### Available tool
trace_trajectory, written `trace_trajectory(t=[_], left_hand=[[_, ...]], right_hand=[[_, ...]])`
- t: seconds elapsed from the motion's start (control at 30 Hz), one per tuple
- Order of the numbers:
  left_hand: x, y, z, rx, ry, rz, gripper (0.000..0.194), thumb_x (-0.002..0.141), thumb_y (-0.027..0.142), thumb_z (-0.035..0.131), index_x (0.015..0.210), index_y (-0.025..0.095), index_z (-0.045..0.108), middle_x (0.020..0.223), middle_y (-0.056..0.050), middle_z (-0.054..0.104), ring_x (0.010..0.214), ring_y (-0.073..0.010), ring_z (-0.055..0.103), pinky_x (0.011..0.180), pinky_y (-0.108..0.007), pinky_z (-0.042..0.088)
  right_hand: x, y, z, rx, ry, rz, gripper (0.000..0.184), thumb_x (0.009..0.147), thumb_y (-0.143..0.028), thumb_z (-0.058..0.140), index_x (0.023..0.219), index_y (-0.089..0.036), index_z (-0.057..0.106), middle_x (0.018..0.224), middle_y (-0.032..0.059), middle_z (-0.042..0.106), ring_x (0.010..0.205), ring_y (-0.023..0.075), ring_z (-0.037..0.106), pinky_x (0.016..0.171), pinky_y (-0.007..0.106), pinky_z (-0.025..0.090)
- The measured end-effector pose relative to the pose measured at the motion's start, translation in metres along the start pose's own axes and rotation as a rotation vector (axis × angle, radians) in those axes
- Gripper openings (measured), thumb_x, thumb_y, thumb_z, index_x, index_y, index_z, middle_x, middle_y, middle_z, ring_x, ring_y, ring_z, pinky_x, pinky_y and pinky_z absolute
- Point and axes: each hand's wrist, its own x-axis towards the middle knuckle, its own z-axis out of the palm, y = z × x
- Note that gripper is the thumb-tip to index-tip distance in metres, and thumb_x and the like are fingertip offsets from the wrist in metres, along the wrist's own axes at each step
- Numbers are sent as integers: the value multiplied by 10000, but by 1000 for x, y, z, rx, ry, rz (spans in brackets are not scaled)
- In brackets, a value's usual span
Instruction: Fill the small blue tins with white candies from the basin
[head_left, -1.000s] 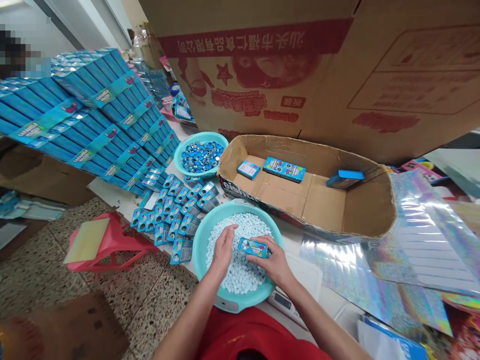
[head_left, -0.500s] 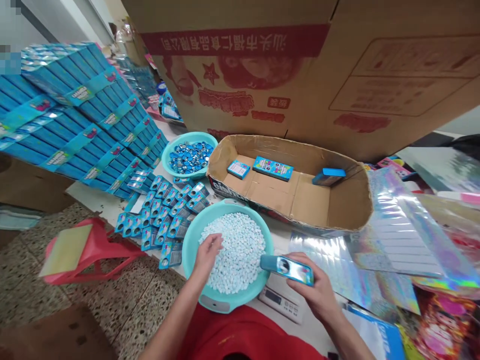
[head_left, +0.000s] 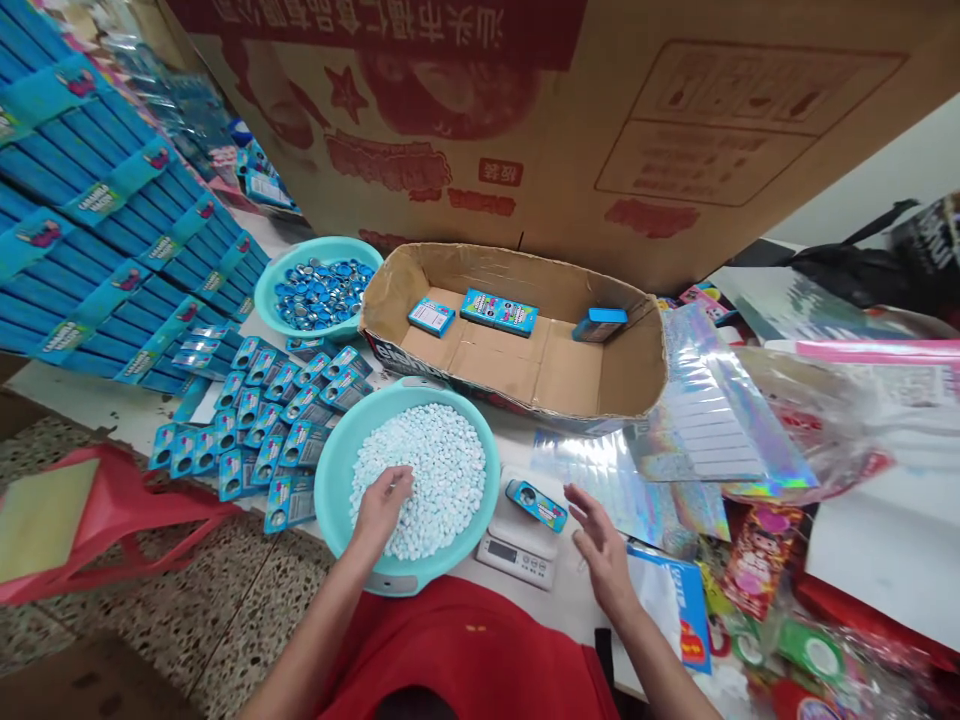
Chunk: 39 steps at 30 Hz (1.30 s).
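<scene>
My left hand [head_left: 383,508] is over the pale blue candies [head_left: 442,470] heaped in a turquoise basin [head_left: 334,470]. Its fingers are curled together, and whatever they may hold is hidden. A small blue candy box [head_left: 537,505] with a round hole near one end rests on a white kitchen scale [head_left: 517,555], just right of the basin. Beside that box, my right hand [head_left: 600,550] is open and empty, its fingers apart and not touching the box.
Several similar blue boxes [head_left: 262,410] stand left of the basin. Behind them is a bowl [head_left: 264,295] of blue and silver caps. A cardboard tray [head_left: 517,375] holds three blue boxes. Large cartons [head_left: 555,130], stacked blue packs [head_left: 105,200] and shiny film [head_left: 592,470] surround the work area.
My right hand has let go of the blue box, which now rests on the scale. My left hand stays over the candies. The whole view has shifted to the right.
</scene>
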Motion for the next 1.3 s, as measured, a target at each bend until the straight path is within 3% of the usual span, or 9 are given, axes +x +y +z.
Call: trace_trajectory(t=[0.17,0.33,0.53,0.7,0.8,0.9,1.07,1.2,1.3], left_hand=[[-4,8,2,0,32,-28,557,596,618,648,900,151,652,900,-83,674,764,-225,643,745,-358,515],[-8,13,6,-5,24,-19,508,628,593,629,887,157,655,908,-70,662,792,-214,635,747,-346,518],[-12,8,3,-11,26,-36,483,625,562,638,888,157,650,891,-70,657,768,-210,631,738,-348,516],[-12,3,0,-36,35,-37,490,617,571,635,878,156,648,865,-65,656,757,-203,626,733,-340,514],[-10,0,0,-27,41,-22,469,623,563,630,864,161,651,856,-60,660,742,-198,625,721,-331,511],[-7,-5,1,3,39,13,437,643,544,625,870,171,654,837,-51,665,752,-200,623,723,-324,502],[-11,4,9,-10,-19,-7,446,674,548,608,909,171,643,838,-49,660,780,-204,620,737,-317,482],[-24,45,21,-216,-74,-84,513,684,595,603,948,156,629,929,-90,663,804,-201,619,728,-304,474],[-29,81,33,-536,-143,-100,563,749,639,520,1027,159,618,1025,-114,658,885,-205,617,751,-297,473]], right_hand=[[-1,2,-25,4,238,162,489,779,-584,570,1072,-196,626,1057,133,670,985,283,622,900,495,461],[0,2,-21,15,272,196,513,778,-618,541,1016,-177,650,1013,133,686,933,276,642,833,463,500],[-3,9,-20,-42,229,267,436,758,-545,599,1010,-191,636,1060,124,670,978,275,628,869,457,491],[-8,18,-20,-159,62,118,423,710,-381,638,1099,-223,588,1085,112,641,1005,270,604,843,440,506],[-9,18,-10,-246,-65,37,506,692,-340,639,1179,-243,539,1187,97,577,1095,264,551,865,422,498],[-5,15,8,-310,-60,3,559,662,-389,690,1170,-227,521,1197,92,559,1102,269,536,874,413,483],[12,-20,29,-358,-14,-89,306,736,-453,652,911,-211,591,879,50,633,844,242,594,776,388,480],[27,-81,42,-395,-79,-335,249,747,-388,686,944,-252,618,892,45,633,838,239,582,738,363,459],[38,-115,62,-431,-177,-517,274,751,-363,700,1001,-277,628,914,40,654,853,241,584,775,380,430]])
